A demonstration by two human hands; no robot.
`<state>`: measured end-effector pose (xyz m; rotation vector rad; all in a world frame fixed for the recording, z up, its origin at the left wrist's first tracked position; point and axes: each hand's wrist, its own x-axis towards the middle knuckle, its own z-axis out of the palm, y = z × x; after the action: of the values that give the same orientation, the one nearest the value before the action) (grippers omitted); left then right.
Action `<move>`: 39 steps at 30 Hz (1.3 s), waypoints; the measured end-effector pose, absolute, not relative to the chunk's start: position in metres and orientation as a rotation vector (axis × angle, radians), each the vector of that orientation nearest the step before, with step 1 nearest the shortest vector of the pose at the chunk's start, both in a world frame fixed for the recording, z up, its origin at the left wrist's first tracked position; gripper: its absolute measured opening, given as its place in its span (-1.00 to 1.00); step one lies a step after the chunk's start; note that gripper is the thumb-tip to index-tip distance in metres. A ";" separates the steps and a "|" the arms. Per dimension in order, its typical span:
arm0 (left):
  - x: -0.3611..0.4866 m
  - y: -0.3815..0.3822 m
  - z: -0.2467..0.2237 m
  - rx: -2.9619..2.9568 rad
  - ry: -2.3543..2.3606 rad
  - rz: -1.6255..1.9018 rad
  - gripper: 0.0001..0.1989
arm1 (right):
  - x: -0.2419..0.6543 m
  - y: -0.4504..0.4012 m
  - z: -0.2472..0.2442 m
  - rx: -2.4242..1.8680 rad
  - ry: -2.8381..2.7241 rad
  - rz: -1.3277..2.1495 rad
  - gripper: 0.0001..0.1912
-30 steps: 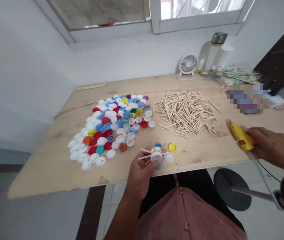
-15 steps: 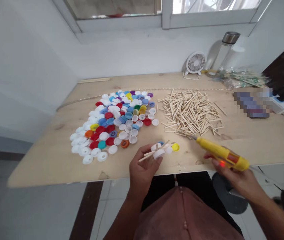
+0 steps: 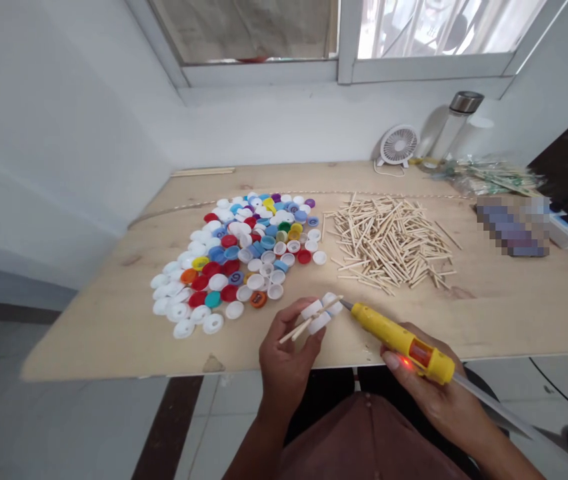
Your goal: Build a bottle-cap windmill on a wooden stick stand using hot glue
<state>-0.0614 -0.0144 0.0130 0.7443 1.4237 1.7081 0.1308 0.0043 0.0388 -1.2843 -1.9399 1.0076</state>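
Note:
Between the fingers of my left hand is a small assembly of white bottle caps and thin wooden sticks, held over the table's front edge. Two stick ends poke out toward me, and another tip shows at the far end by a further white cap. My right hand is wrapped round a yellow glue gun with a red light lit near the thumb. The gun's nozzle points left, its tip close beside the far end of the assembly; whether they touch I cannot tell. A clear glue stick trails from its rear.
Many loose bottle caps in mixed colours cover the table's left middle. A heap of short wooden sticks lies right of them. Behind are a cord, a small white fan, a glass bottle and bagged sticks. A blurred-out object lies at right.
My right hand has brought the glue gun left, from near the stick heap to the far end of the assembly. The yellow cap seen by the assembly is no longer visible. The view has tilted up slightly.

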 end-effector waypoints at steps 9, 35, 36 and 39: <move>-0.063 -0.015 0.008 0.775 1.406 1.718 -0.69 | 0.127 0.004 0.030 -1.306 -1.947 0.994 -0.78; -0.058 -0.012 0.013 0.751 1.403 1.734 -0.68 | 0.127 0.009 0.038 -1.361 -1.953 0.913 -0.71; -0.058 -0.012 0.013 0.747 1.404 1.732 -0.68 | 0.127 0.009 0.039 -1.364 -1.955 0.895 -0.71; -0.059 -0.012 0.008 0.721 1.407 1.747 -0.65 | 0.127 0.010 0.041 -1.363 -1.953 0.873 -0.70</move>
<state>-0.0586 -0.0119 0.0084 0.7206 1.4066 1.7474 0.1272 0.0101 0.0410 -1.3634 -1.9533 0.8727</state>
